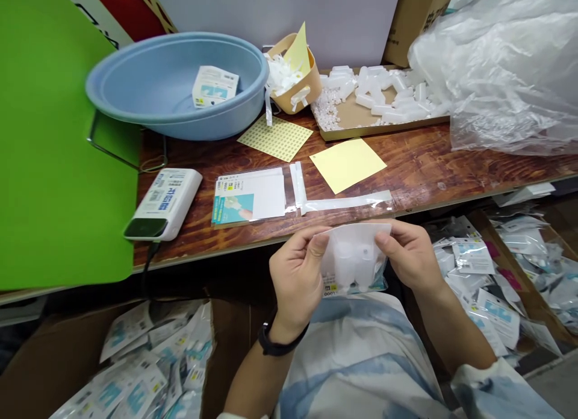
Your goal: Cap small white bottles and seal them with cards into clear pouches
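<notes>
Between my two hands, just in front of the table edge, is a clear plastic packet with white tube-shaped pieces and a printed card inside. My left hand pinches its left upper corner, thumb on top. On the other side my right hand grips the right upper corner the same way. Beyond the packet, strips of white backing tape lie on the table. A stack of printed cards in clear film rests to their left, and a yellow sheet lies farther back.
A blue basin holding a small white box stands back left, near a white power bank. A shallow cardboard tray carries white tubes. Boxes of filled packets sit below the table on both sides. A plastic bag bulges at right.
</notes>
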Action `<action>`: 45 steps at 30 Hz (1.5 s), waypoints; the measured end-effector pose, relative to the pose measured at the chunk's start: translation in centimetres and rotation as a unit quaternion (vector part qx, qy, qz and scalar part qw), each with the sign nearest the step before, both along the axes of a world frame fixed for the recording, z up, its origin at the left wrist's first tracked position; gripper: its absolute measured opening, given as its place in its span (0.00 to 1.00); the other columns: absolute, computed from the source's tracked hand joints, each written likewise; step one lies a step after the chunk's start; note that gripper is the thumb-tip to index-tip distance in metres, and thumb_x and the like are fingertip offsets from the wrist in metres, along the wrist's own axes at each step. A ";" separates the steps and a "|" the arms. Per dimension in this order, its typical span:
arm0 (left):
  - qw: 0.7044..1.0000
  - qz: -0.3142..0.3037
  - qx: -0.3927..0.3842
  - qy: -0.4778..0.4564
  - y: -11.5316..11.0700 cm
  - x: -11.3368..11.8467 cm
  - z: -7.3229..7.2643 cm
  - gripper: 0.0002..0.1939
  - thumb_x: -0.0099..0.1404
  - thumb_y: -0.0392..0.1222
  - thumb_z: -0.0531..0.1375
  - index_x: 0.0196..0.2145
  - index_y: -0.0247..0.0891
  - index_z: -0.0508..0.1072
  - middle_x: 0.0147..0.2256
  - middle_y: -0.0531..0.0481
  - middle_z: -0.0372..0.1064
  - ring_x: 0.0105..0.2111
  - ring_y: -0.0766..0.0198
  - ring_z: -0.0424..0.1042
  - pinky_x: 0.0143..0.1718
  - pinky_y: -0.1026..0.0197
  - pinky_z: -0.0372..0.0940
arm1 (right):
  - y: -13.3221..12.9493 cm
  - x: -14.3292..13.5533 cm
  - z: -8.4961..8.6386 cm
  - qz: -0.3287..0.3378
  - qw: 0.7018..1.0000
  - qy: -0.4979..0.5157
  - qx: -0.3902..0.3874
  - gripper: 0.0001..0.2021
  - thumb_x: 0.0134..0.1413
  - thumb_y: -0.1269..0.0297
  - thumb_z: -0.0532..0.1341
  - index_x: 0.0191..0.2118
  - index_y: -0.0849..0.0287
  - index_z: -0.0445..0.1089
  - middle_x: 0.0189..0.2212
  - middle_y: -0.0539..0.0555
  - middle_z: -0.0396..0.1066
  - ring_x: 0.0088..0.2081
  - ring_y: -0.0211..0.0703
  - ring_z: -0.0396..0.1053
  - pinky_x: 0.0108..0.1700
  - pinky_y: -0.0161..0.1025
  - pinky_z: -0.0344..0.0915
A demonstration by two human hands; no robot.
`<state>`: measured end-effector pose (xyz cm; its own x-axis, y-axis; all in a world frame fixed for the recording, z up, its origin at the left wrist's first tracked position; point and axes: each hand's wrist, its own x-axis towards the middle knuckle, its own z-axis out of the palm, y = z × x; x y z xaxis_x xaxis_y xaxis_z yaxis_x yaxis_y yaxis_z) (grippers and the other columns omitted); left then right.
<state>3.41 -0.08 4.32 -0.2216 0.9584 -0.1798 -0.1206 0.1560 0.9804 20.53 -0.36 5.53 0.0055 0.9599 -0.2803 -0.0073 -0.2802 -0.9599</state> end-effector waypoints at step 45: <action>0.997 -0.040 -0.011 -0.060 0.1 -1.7 0.7 0.08 0.62 0.48 0.66 0.36 0.44 0.83 0.30 0.52 0.73 0.34 0.66 0.68 0.39 0.64 0.63 | -1.0 -0.8 1.3 -0.096 0.994 0.034 0.051 0.07 0.60 0.61 0.63 0.35 0.55 0.78 0.14 0.43 0.61 0.13 0.27 0.55 0.15 0.28 0.51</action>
<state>1.66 0.04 4.98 -0.1195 0.9678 -0.2213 -0.2231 0.1910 0.9559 19.76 -1.38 6.85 0.1752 0.9664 -0.1882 -0.1166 -0.1694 -0.9786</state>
